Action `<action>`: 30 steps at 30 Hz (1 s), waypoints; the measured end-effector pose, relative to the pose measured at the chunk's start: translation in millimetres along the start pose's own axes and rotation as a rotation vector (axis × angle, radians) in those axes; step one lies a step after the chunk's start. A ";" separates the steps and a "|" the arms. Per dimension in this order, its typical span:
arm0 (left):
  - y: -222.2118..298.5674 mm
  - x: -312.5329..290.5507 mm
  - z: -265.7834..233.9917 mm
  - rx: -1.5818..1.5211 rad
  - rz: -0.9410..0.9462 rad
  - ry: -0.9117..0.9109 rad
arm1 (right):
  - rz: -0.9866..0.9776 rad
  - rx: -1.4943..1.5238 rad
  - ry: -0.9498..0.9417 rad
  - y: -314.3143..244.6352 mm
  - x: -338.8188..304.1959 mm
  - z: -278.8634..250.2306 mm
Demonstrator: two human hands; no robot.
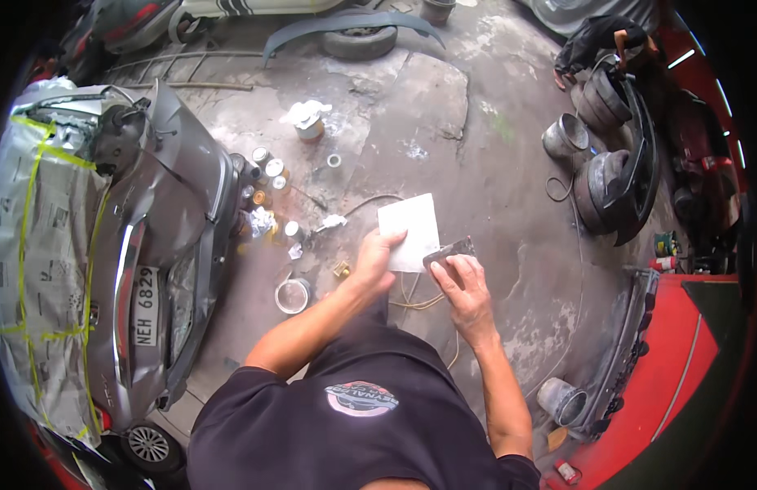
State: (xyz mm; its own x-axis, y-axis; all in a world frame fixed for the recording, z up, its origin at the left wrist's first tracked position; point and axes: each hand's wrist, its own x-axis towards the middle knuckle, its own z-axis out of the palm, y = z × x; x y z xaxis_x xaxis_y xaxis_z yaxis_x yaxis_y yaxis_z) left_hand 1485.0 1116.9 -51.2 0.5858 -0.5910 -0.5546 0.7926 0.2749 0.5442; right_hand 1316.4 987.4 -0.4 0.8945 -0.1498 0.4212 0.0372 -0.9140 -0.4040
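Holds a square white sheet of paper-like material [414,227] in front of the body, above the grey, stained concrete floor [517,180]. Grips it at the lower left edge in the left hand [374,261], with the thumb across the upper face and the fingers mostly hidden beneath. Grips a dark, flat, rectangular block [453,248] in the right hand [470,300], with fingers bent over its near edge. Has the block's left end at the lower right corner of the sheet; cannot tell about firm contact between the 2. Stands near an open round can with a pale rim [293,312], on the floor left of the hands, and a group of small lidded cans [275,168] farther off. Has a grey car body [182,163] on the left, partly covered with printed masking paper [60,237] and yellow-green tape [25,245]. Has a red panel [685,359] on the right, with a whitish-grey bucket [570,406] near it, and another person [601,42] bent over at the upper right, beside a black curved bumper [640,189].
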 end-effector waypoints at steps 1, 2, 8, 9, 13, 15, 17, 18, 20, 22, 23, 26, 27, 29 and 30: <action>5.9 17.5 5.0 -0.030 0.010 -0.016 | 0.016 -0.003 -0.006 18.3 12.5 2.1; 13.5 34.8 9.3 -0.061 0.021 -0.029 | 0.043 -0.006 -0.026 35.7 24.2 2.8; 105.4 167.5 50.7 0.128 0.307 -0.152 | 0.099 -0.080 -0.030 142.0 160.8 25.0; 117.3 196.9 53.6 0.189 0.331 -0.122 | 0.067 -0.082 0.027 152.9 209.4 32.5; 173.8 256.9 74.2 0.499 0.513 0.025 | -0.074 -0.087 -0.094 160.9 315.7 67.9; 195.6 284.0 80.1 0.254 0.456 0.122 | -0.094 -0.024 -0.095 166.9 349.2 77.1; 222.8 301.6 86.8 0.175 0.484 0.167 | -0.122 0.058 -0.135 179.9 382.1 86.2; 237.9 314.4 94.4 0.127 0.527 0.200 | -0.146 0.077 -0.167 190.9 395.6 90.8; 260.4 347.0 70.7 0.114 0.541 0.247 | -0.205 0.095 -0.215 207.5 426.0 102.5; 286.0 372.7 73.9 0.043 0.607 0.285 | -0.254 0.103 -0.265 233.7 463.0 114.4; 302.7 384.0 78.5 -0.002 0.641 0.308 | -0.272 0.105 -0.293 247.8 483.0 119.4; 351.8 429.3 73.8 -0.072 0.690 0.349 | -0.279 0.244 -0.285 283.2 555.4 138.3; 363.6 445.5 71.4 -0.059 0.669 0.350 | -0.274 0.318 -0.271 293.8 580.3 149.0; 378.7 478.0 77.9 -0.163 0.529 0.349 | -0.355 0.438 -0.218 312.4 622.2 171.5; 387.1 490.2 81.4 -0.272 0.416 0.350 | -0.385 0.473 -0.211 316.9 644.7 183.3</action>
State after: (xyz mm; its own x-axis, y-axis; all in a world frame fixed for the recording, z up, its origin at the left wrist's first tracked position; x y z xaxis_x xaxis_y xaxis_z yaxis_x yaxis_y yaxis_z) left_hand 2065.2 871.9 -61.2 0.8399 -0.1207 -0.5291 0.4733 0.6402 0.6052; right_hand 1986.6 670.3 -5.7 0.8446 0.2775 0.4578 0.5222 -0.6156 -0.5903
